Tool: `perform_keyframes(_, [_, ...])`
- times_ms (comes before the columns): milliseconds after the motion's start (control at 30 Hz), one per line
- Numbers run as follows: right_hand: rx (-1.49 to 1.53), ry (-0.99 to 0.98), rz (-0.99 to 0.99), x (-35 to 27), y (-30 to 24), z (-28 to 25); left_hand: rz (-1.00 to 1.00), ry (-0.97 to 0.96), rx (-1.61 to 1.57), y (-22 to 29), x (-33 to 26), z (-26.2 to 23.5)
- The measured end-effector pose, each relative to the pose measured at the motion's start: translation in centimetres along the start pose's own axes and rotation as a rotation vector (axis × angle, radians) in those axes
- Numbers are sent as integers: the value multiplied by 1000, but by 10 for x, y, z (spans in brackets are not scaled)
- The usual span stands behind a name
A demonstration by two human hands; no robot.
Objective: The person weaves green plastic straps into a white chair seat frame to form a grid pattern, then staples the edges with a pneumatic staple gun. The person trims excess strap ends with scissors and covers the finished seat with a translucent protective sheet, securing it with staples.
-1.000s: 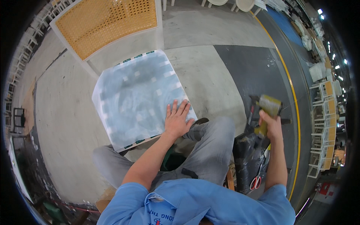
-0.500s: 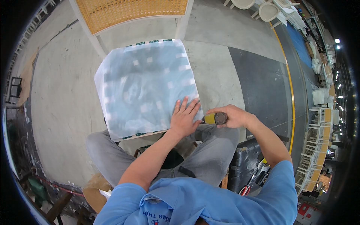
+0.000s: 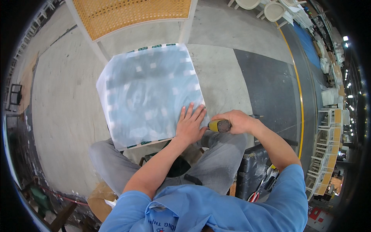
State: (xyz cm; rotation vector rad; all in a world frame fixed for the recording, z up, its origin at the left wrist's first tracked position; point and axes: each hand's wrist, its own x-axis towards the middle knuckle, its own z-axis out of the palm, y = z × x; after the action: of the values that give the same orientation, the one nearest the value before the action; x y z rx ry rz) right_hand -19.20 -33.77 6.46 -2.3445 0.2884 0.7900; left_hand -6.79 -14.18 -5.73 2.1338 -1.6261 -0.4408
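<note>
A chair seat point(image 3: 154, 89) wrapped in translucent bluish-white sheeting lies before me, with dark green marks along its far and near edges. My left hand point(image 3: 189, 125) rests flat near its right corner, fingers spread. In my right hand point(image 3: 239, 121) is a yellow and grey tool, apparently a staple gun point(image 3: 219, 126), its nose at the right edge of the seat close to my left thumb. A small fitting point(image 3: 257, 116) shows behind that fist. Most of the tool's handle is hidden by my fingers. Beyond the seat rises the white-framed chair back with woven cane point(image 3: 135, 15).
Beside my right thigh is a black-wrapped box point(image 3: 251, 170), with red-handled scissors point(image 3: 254, 197) and other tools next to it. Stacked pale chairs point(image 3: 324, 150) stand at the far right, past a yellow floor line point(image 3: 299, 96). A brown roll point(image 3: 101, 201) sits at lower left.
The staple gun has shifted slightly left and down and tilted, and its rear fitting now shows. My left hand stays flat on the seat. The seat and chair back appear slightly shifted.
</note>
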Motion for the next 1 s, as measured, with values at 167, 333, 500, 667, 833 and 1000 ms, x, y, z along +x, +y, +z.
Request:
perform_keyframes(167, [183,121,-68,-13,7,-16,16,38,-39,-8,6,4])
perform_keyframes(333, [155,215,-119,1,16,-41,-34,114,85,-45,51,-11])
perform_keyframes(500, [106,160,-104,26,19,-57,-32,42,122,-54,64,-10])
perform_keyframes(667, [52,98,-85,49,17,-62,-56,29,157,-55,63,-8])
perform_keyframes(833, [-72,33,-22,65,14,-65,-47,50,127,-56,60,-11])
perform_keyframes(1000, [40,70,-68,62,27,-74,-68,90,95,-56,68,-13])
